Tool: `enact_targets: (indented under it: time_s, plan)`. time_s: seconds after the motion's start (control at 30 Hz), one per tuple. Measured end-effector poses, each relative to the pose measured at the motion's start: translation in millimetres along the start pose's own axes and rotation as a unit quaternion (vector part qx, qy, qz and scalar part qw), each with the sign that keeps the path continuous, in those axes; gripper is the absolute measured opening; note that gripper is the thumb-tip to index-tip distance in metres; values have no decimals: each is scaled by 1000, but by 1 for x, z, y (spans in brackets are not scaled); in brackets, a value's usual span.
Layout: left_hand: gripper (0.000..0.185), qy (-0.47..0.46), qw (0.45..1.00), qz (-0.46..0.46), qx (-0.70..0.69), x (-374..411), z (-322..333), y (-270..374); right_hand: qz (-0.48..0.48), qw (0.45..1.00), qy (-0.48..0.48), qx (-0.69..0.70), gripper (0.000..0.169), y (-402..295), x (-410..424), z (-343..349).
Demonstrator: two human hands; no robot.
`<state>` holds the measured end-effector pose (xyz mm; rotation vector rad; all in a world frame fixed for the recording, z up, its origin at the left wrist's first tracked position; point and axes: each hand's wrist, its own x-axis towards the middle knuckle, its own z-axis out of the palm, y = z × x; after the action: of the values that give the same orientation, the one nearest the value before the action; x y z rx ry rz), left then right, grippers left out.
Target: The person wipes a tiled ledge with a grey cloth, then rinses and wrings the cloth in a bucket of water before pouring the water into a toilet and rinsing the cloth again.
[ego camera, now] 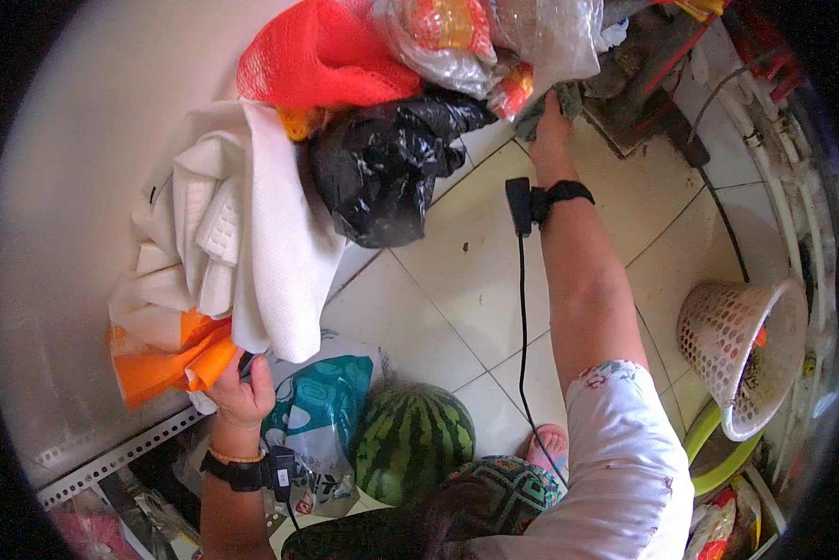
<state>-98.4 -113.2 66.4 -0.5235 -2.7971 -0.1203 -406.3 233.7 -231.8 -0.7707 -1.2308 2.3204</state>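
At the far end of my outstretched arm, my right hand (552, 129) presses a dark grey-green cloth (529, 124) on the tiled floor (475, 294). Hanging plastic bags partly hide that hand. My left hand (243, 392) is at the lower edge of an orange sheet-like wrapper (202, 357), below a heap of white textured cloth or paper towelling (283, 245). Its thumb is raised, and its fingers are mostly hidden, so whether it grips anything is unclear. Each wrist wears a black strap with a cabled module.
A watermelon (416, 441) and a teal-and-white plastic bag (321, 413) sit near my legs. A black plastic bag (391, 175) and red mesh (321, 59) overhang the floor. At right are a perforated basket (706, 343), a green-rimmed basin (720, 462) and wall pipes (762, 147).
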Motion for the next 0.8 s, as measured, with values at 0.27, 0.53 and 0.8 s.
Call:
enact_targets:
  time_s: [0.27,0.53,0.8]
  plan:
    - [28,52,998,20,26,-2,2,-2,55,995,-77,-24,52,8,-121,21]
    - [28,51,998,33,30,4,2,3,3,985,-131,111,40,-79,-122,39]
    - [30,62,995,48,54,5,4,0,-310,908,-146,-241,60,5,-263,42]
